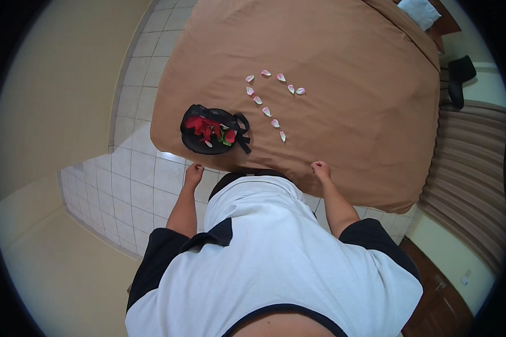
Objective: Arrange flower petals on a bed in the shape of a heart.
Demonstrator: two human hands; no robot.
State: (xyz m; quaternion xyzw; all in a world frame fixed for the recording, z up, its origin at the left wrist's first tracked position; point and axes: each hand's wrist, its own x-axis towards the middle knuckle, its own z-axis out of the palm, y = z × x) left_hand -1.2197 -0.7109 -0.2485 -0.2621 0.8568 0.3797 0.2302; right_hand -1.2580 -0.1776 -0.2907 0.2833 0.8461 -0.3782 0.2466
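My left hand [195,173] hangs over the tiled floor just off the bed's near edge, fingers curled. Whether it holds anything small is too fine to see. My right hand [320,169] is over the near edge of the bed [354,126], with its fingers bent inward and their tips partly hidden. Closest to the left hand is an open black bag [189,141] with straps, lying on the brown sheet. Red petals [198,124] and some green leaves [228,135] show inside it. Several pink-white petals [266,111] lie spaced out in a hook-shaped line between bag and right hand.
White floor tiles [141,168] run along the left side, bounded by a beige wall [59,84]. At the upper right are a white pillow [419,12] and a black chair [459,80]. A brown striped curtain [468,168] and a wooden door [434,295] stand on the right.
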